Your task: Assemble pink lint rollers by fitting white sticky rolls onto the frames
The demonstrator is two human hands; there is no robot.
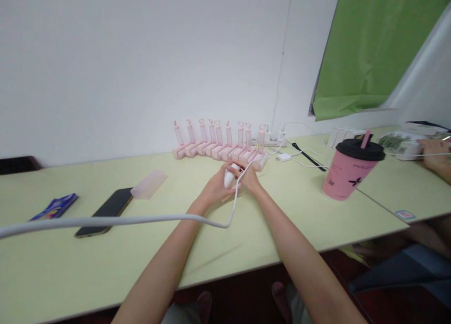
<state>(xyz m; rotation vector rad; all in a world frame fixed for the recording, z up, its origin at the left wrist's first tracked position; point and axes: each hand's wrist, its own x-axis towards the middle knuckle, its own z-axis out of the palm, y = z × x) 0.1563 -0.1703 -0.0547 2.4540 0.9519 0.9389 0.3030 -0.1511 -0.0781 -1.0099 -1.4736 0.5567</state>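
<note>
Head view: both hands meet low over the bench, roughly mid-frame, just in front of a row of pink stands [199,149]. Between them sits a white object [229,178], smooth, rounded and glossy-looking, longer than wide, lying on a slant with its upper end toward the right; smaller details lost to blur and fingers. Left hand [215,187] curls round it from the left side and below, fingers bent, palm against it. Right hand [249,176] closes in at its upper right, fingers bunched and touching it; cannot tell whether they pinch the object itself or a small part on it. A thick white cable [141,219] crosses the foreground, bends up and passes in front of the right hand; whether it joins the object is unclear. Behind, the stands form a curved line, nine clear upright tubes on pale pink bases, each with a small pink loop on top. Bare surface of the bench [243,242] is pale yellow-green. Left of the hands lie a translucent lilac sheet [150,184] and a dark phone [112,206]; to the right, a pink cup [345,173], black-lidded.
</note>
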